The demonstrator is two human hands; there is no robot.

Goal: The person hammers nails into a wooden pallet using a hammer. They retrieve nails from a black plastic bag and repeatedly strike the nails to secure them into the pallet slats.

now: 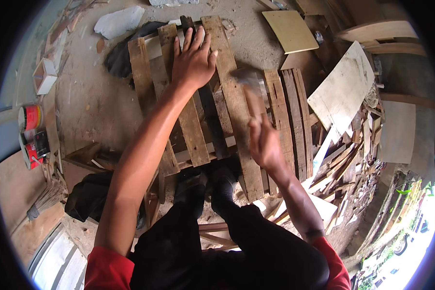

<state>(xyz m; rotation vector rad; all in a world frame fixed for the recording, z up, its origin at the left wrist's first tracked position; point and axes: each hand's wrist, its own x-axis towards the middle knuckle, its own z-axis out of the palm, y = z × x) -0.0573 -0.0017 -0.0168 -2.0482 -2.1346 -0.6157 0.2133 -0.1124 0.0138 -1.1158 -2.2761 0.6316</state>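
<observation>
A wooden pallet [194,140] of worn, spaced slats lies in front of my feet. My left hand [193,63] rests flat near its far end, fingers stretched out over a dark narrow slat [211,116] and the edges of the boards beside it. In my right hand [266,145] is a hammer [256,104], gripped by its wooden handle. The hammer's head is smeared by motion above the right-hand slats, so whether it touches the wood cannot be told. A wide plank [232,92] runs lengthwise between my two hands.
Scrap wood [343,164] is heaped to the right, under a pale board [343,89]. A yellowish panel [290,31] lies at the far right. Red cans [31,117] and a broom [48,198] stand at left, near a black bag [89,198]. A pale stone slab [119,22] lies beyond the pallet.
</observation>
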